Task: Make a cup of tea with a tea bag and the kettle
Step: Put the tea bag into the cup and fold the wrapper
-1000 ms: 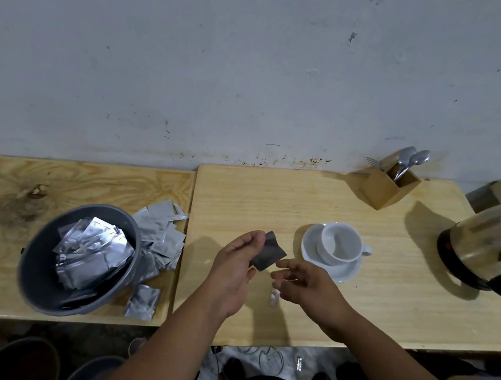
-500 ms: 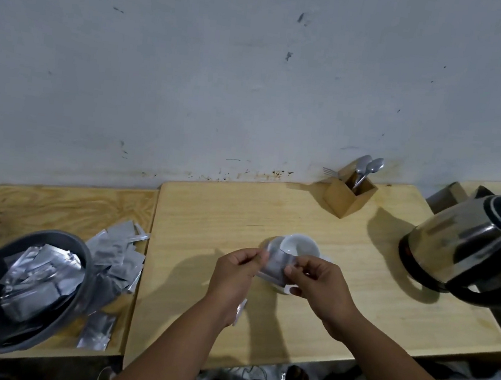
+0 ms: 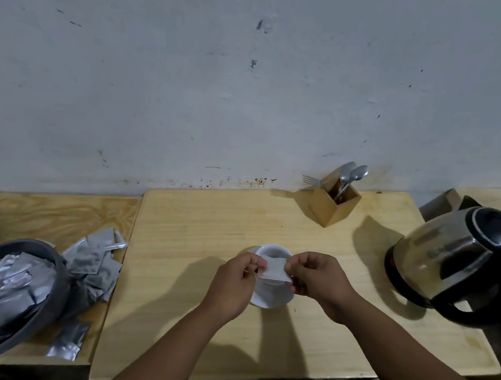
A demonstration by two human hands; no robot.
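A small white tea bag [image 3: 274, 270] is stretched flat between my left hand [image 3: 234, 281] and my right hand [image 3: 320, 280], each pinching one side. It hovers just above a white cup [image 3: 273, 252] that stands on a white saucer [image 3: 271, 298] in the middle of the light wooden board. Most of the cup is hidden behind the bag and my fingers. A steel kettle [image 3: 459, 260] with a black handle and lid stands at the right edge of the board.
A grey bucket [image 3: 53, 289] full of silver sachets sits at the left, with more silver sachets [image 3: 94, 262] piled beside it on the darker wooden table. A wooden holder [image 3: 333, 205] with spoons and a fork stands by the wall.
A second ago my hands held a dark sachet in front of the cup. Both hands have moved over the cup and now hold a white tea bag between them; the view has shifted right.
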